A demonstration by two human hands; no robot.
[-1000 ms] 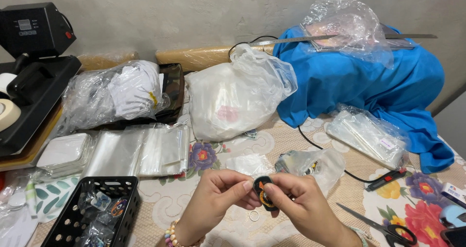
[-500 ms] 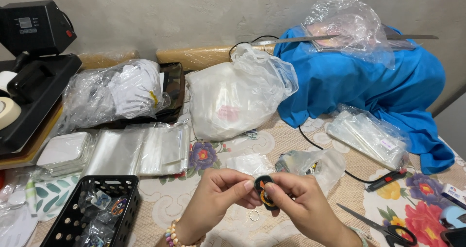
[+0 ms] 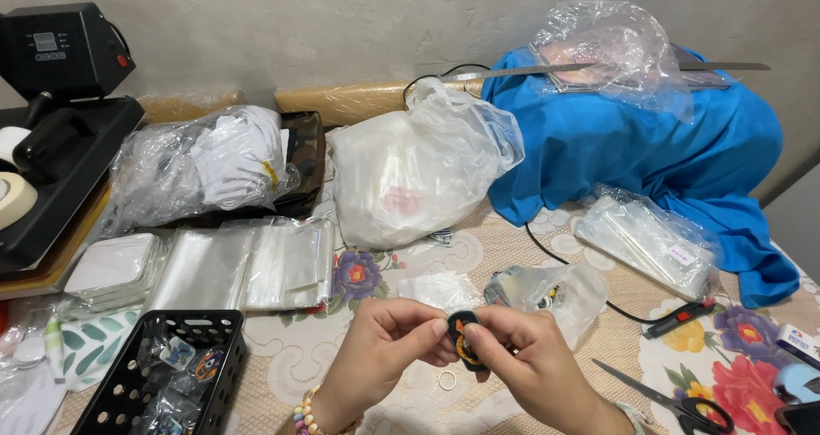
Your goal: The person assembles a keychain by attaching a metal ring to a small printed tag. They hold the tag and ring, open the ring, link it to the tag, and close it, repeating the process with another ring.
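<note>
My left hand (image 3: pixel 389 349) and my right hand (image 3: pixel 530 362) meet low in the middle of the head view. Together they pinch a small round black tag (image 3: pixel 464 334) with an orange and yellow design, held upright between the fingertips. Just below it a small metal ring (image 3: pixel 448 380) lies on the flowered tablecloth (image 3: pixel 752 341). A bead bracelet sits on my left wrist. A small clear bag with several little items (image 3: pixel 555 291) rests just beyond my right hand.
A black perforated basket (image 3: pixel 158 384) of wrapped pieces stands at lower left, stacks of clear sleeves (image 3: pixel 248 264) behind it. Scissors (image 3: pixel 666 396) and a red-and-black cutter (image 3: pixel 679 317) lie at right. A heat press (image 3: pixel 60 102), white plastic bags (image 3: pixel 410 174) and blue cloth (image 3: pixel 649 144) fill the back.
</note>
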